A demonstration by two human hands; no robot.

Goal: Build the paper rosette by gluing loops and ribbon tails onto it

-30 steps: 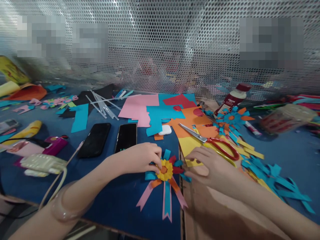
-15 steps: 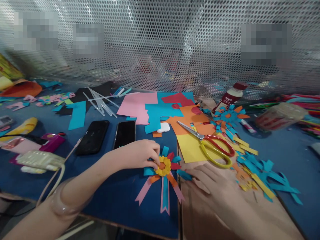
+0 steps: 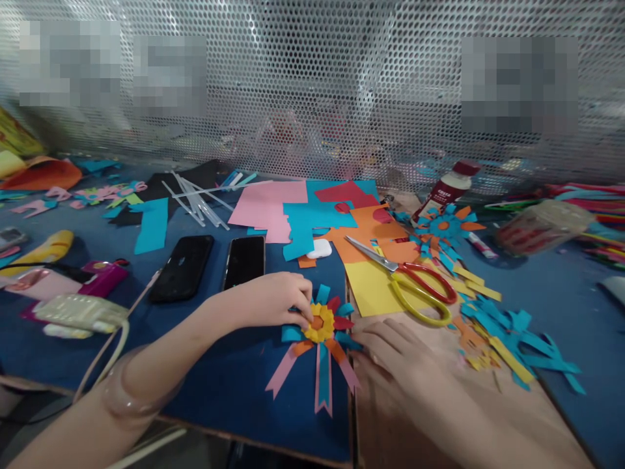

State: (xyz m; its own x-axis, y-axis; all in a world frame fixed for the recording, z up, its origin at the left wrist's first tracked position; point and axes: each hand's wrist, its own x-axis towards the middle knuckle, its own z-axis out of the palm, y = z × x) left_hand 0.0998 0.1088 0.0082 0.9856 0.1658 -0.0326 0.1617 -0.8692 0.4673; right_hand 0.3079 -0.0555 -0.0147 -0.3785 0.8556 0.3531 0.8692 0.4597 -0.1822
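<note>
While both hands work at the paper rosette [image 3: 319, 324], the flower lies face up on the blue tabletop [image 3: 273, 404], close against the seam with a brown board [image 3: 381, 423]. Taking the rosette as the clock's centre, the left hand [image 3: 283, 296] comes in from 10 o'clock, its fingers drawn narrow and holding the left edge of the yellow ring; a clear bracelet [image 3: 129, 397] circles that wrist. From between 3 and 4 o'clock the right hand [image 3: 393, 348] reaches in, palm down, fingertips at a blue petal; I cannot tell whether they grip it. Three notched ribbon tails [image 3: 323, 384] fan out at 5, 6 and 7 o'clock, pink with orange at the outer two, pink with blue in the middle.

At 2 o'clock, red-and-yellow-handled scissors [image 3: 407, 280] lie partly on a yellow sheet [image 3: 368, 296], with a second paper flower [image 3: 443, 226], blue and orange, farther out. Between 1 and 2 leans a maroon-labelled bottle [image 3: 446, 189]. A white case [image 3: 319, 248] sits at 12, pink paper [image 3: 268, 205] at 11, a smartphone [image 3: 245, 259] at 10, and cut blue strips [image 3: 532, 342] at 3.
</note>
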